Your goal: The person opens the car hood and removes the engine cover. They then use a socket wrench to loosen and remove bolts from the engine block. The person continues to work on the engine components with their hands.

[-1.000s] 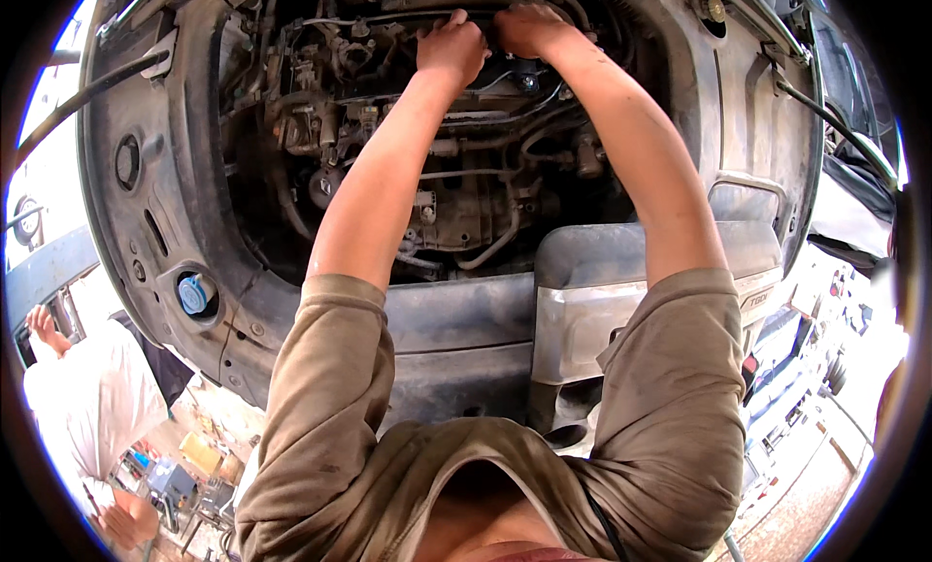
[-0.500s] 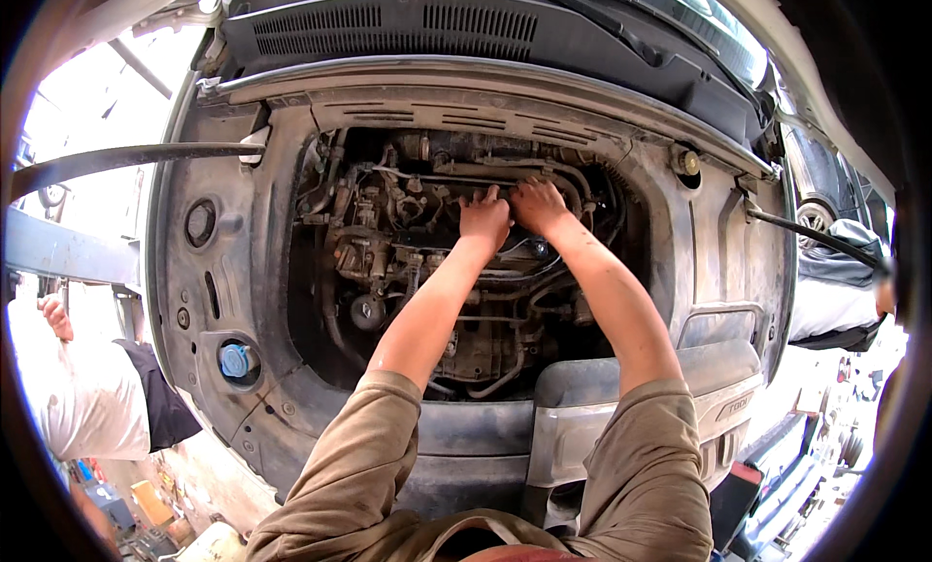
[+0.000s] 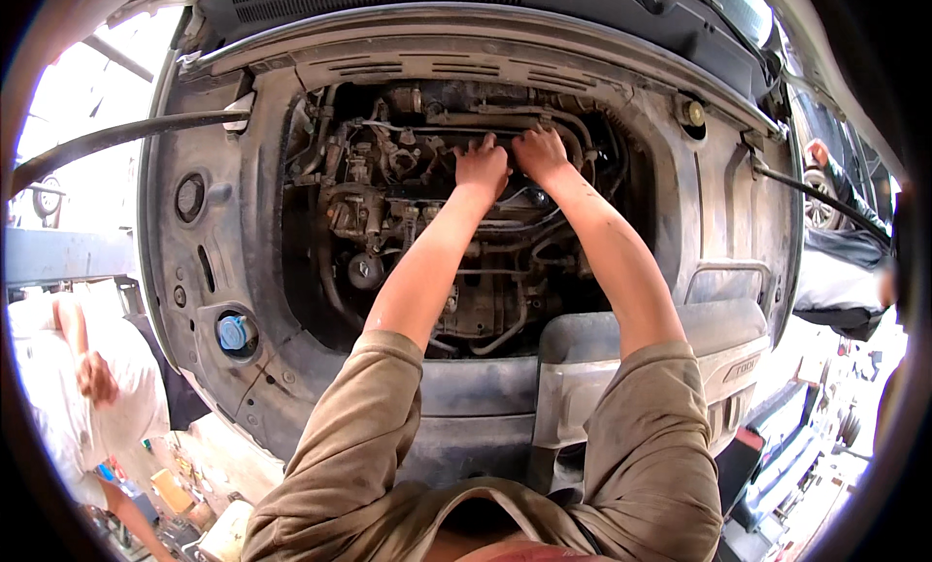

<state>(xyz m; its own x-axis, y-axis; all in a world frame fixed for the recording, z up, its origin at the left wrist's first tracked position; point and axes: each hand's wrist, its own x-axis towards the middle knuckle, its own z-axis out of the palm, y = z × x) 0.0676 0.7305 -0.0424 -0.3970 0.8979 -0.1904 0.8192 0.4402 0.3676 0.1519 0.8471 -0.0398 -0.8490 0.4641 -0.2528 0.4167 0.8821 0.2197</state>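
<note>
Both my arms stretch over a dirty car engine (image 3: 481, 310) in an open engine bay. My left hand (image 3: 482, 166) is at the rear of the engine, knuckles up and fingers curled down among the parts. Close on its right, my right hand (image 3: 540, 154) also has bent fingers, beside a curved hose (image 3: 581, 135). A thin metal pipe (image 3: 427, 128) runs along the rear, by the fingertips. Whatever the fingers grip is hidden beneath the hands. In front of them lies a dark, shiny part (image 3: 524, 201).
A blue cap (image 3: 233, 333) sits on the left front panel. Black support struts (image 3: 126, 140) rise at both sides. A grey plastic trim piece (image 3: 641, 344) rests at the front right. Another person (image 3: 102, 387) stands at the left; a person's hand (image 3: 817, 152) shows far right.
The view has shifted, so the engine bay sits higher in the picture. My hands stay at the same spot with slight finger movement. The person at the left has lowered a hand.
</note>
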